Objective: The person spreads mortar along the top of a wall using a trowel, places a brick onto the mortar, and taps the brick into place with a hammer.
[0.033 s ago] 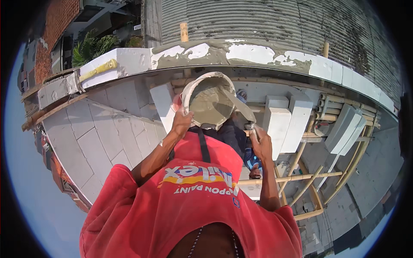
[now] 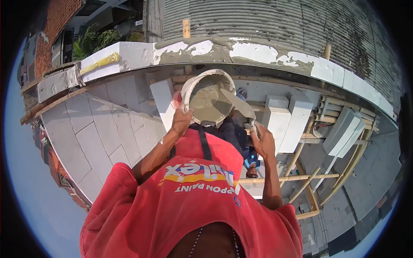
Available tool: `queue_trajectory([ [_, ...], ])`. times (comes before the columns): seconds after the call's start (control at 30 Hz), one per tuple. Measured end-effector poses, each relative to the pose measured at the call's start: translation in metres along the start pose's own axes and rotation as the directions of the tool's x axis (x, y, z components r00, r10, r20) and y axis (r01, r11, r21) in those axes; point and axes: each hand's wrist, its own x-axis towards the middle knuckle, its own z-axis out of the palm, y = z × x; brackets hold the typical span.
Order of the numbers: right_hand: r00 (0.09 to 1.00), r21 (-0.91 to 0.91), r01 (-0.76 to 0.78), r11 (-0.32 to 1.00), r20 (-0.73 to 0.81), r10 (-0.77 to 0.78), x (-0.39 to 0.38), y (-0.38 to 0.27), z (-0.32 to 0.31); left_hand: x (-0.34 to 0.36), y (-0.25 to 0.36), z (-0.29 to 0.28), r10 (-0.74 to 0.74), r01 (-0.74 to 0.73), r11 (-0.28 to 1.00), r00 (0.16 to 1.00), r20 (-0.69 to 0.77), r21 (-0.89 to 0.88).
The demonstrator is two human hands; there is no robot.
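A whitish bucket [image 2: 185,92], its rim crusted, is tilted so that the wet grey mortar [image 2: 209,103] inside shows. My left hand [image 2: 182,119] is closed on the bucket's near left side. In my right hand [image 2: 263,141] is the handle of a trowel [image 2: 239,105]. Its mortar-smeared blade points up and left, its tip over the bucket's right rim and mouth. Whether the blade touches the mortar I cannot tell. Beyond the bucket runs a white block ledge [image 2: 251,52], partly coated with grey mortar.
Pale blocks [image 2: 275,122] stand right of the bucket, near bamboo poles [image 2: 292,177]. A yellow pipe [image 2: 100,63] lies on the ledge's left part. Beyond the ledge is a corrugated roof [image 2: 258,21]. Below, partly hidden, is a dark and blue shape [image 2: 251,158], perhaps a person.
The view has shifted slightly. My right hand and the trowel have moved a little up. Both hands keep their grip.
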Motion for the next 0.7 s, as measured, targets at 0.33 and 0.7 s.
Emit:
queue_trajectory([
  [0.33,0.796,-0.644,0.59,0.488,0.361,-0.486,0.147,-0.071,0.024,-0.061,0.069,-0.001,0.056,0.046,0.953,0.946,-0.321,0.3],
  [0.7,0.574,-0.16,0.796,0.583,0.502,-0.646,0.15,-0.05,0.066,-0.1,0.077,0.0,0.116,-0.001,0.976,0.853,-0.509,0.219],
])
